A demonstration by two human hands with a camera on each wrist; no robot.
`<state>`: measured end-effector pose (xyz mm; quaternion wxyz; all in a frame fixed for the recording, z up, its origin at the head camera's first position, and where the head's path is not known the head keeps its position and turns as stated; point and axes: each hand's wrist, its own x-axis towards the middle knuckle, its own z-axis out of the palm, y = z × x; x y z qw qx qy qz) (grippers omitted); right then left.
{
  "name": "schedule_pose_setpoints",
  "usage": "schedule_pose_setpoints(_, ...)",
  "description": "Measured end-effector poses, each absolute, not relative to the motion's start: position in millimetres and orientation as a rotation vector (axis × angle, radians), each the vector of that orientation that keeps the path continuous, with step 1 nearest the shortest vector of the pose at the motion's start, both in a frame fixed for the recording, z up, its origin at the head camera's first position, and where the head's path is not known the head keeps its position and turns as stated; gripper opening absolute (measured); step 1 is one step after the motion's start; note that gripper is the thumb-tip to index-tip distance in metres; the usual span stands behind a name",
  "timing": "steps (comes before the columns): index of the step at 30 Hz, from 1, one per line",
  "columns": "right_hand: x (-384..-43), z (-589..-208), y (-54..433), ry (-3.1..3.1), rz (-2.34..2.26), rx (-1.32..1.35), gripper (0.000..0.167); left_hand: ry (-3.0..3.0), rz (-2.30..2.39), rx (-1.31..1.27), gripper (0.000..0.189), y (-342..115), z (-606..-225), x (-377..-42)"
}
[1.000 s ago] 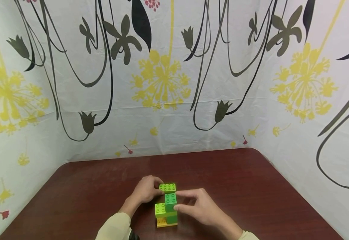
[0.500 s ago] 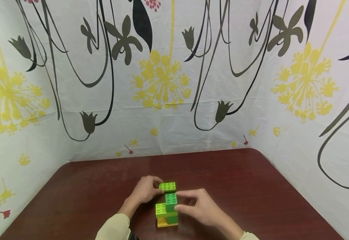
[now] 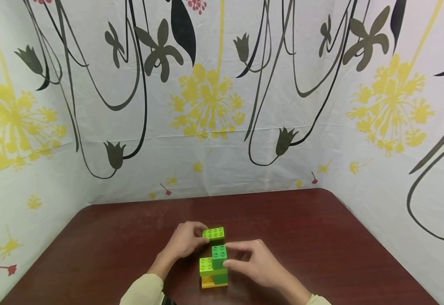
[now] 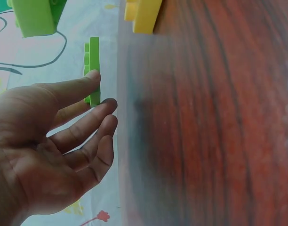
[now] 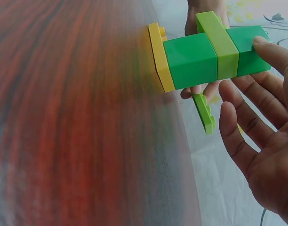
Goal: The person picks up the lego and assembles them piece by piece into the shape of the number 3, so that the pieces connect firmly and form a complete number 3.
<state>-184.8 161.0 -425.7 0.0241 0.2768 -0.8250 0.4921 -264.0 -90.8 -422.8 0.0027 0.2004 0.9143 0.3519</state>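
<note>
Surroundings: a dark red-brown, grained worktop (image 3: 302, 233), with a white sheet (image 3: 222, 165) printed with plant motifs behind it and at both sides. A brick stack (image 3: 208, 272) stands upright between the hands, on the person's side of the loose lime brick (image 3: 213, 233). The left hand (image 3: 185, 239) pinches that brick between thumb and finger, just behind the stack and raised clear of the worktop. The right hand (image 3: 258, 263) grips the upper green brick (image 3: 219, 250) between thumb and forefinger. Condition: the loose brick is low, oblong, with two rows of four studs facing up. Stack, from below: yellow base (image 5: 160, 57), lower green brick (image 5: 190, 60), lime cross-brick (image 5: 220, 44) overhanging leftward, then the upper green brick, four studs exposed.
</note>
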Motion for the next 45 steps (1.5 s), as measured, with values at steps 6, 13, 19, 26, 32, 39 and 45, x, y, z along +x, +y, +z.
schedule_pose_setpoints(6,-185,-427,161,-2.558,1.509,0.854,0.040,2.846,1.148,0.618,0.031,-92,-421,-260)
schedule_pose_setpoints(13,-184,-427,161,-2.548,1.503,0.860,0.040,2.806,1.194,0.562,0.032,-93,-418,-256)
schedule_pose_setpoints(19,-183,-427,159,-2.536,1.499,0.871,0.041,2.802,1.222,0.552,0.033,-94,-419,-252)
schedule_pose_setpoints(26,-183,-428,159,-2.519,1.472,0.883,0.041,2.793,1.243,0.538,0.033,-96,-416,-248)
schedule_pose_setpoints(32,-185,-428,159,-2.514,1.445,0.887,0.040,2.782,1.288,0.524,0.034,-97,-406,-241)
schedule_pose_setpoints(39,-185,-427,158,-2.511,1.426,0.894,0.040,2.767,1.327,0.532,0.034,-99,-406,-235)
schedule_pose_setpoints(45,-185,-426,158,-2.522,1.422,0.895,0.040,2.755,1.352,0.522,0.034,-102,-408,-233)
